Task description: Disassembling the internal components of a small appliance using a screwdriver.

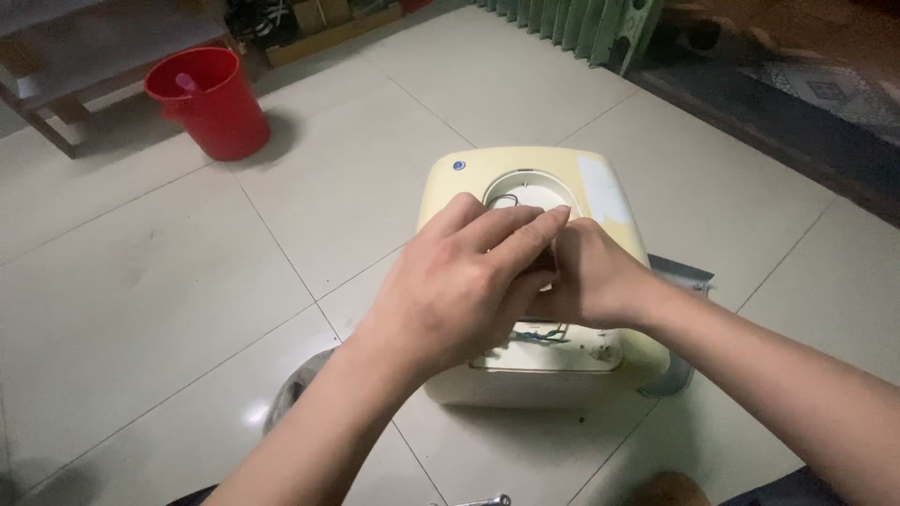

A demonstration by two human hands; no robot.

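Appliance: a pale yellow, box-shaped housing (525,187) with rounded corners is seen standing on the tiled floor (141,309), near the middle of the view.
Top opening: a round white recess (527,192) is set into the upper face of the housing; a thin wire loop is visible inside it.
Near edge: the side of the housing closest to the camera is open, and green wires (542,334) are exposed in a white tray-like section.
Small mark: a blue dot (459,166) is located at the far-left corner of the upper face.
Left hand: the left hand (464,281) is laid over the middle of the housing, palm down, fingers curled together and extended toward the round recess. It is placed on top of the right hand. Whether anything is clamped in it cannot be told.
Right hand: the right hand (591,281) is positioned just beside and partly under the left hand, touching it, with fingers bent inward. Its grip is hidden; what it holds, if anything, cannot be told.
Metal plate: a grey sheet-metal part (682,276) is seen behind the right forearm, against the right side of the housing.
Bucket: a red bucket (211,103) is stood well apart, at upper left, beside a wooden frame (56,122).
Far edge: a green pleated panel (572,23) is visible at the top.
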